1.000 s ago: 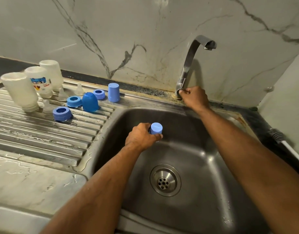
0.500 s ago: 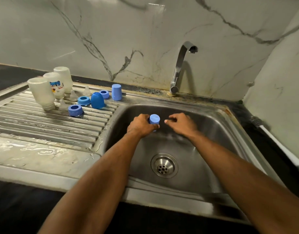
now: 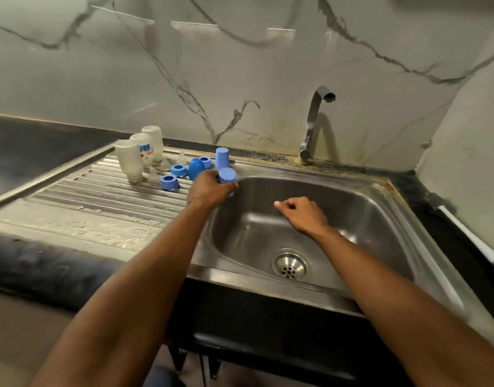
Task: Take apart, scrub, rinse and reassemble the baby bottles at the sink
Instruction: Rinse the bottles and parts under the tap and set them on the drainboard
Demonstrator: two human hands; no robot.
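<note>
My left hand [image 3: 209,188] grips a blue bottle cap [image 3: 227,175] at the sink's left rim, beside the draining board. My right hand [image 3: 303,215] hovers over the steel basin [image 3: 365,219] with fingers curled and nothing in it. On the draining board [image 3: 100,196] three clear bottles [image 3: 130,162] stand upside down. Next to them lie blue collar rings [image 3: 169,182], a blue dome cap [image 3: 196,168], another blue cap [image 3: 222,158] and clear teats [image 3: 154,174].
The tap [image 3: 312,121] stands at the back of the basin with no water running. The drain [image 3: 290,265] sits in the basin floor. A white-handled brush [image 3: 463,227] lies on the dark counter at the right. The marble wall rises behind.
My right hand left the tap's base and came down over the basin. My left hand carried the blue cap from the basin's middle leftward to the draining board's edge.
</note>
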